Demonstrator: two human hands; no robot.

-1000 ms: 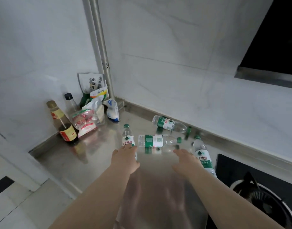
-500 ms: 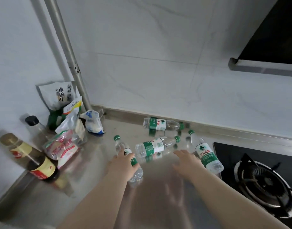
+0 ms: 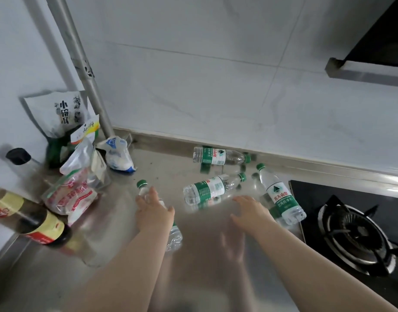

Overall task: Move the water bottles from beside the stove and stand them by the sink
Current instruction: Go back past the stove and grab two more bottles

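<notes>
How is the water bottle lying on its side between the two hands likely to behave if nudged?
The middle bottle lies on its side on the smooth steel counter, so it would probably roll rather than stay put. Its thin clear plastic looks likely to dent under a firm squeeze. How much water it holds is unclear.

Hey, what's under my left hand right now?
A water bottle. Its green cap and base show past the left hand; its middle and most of the label are covered.
</notes>
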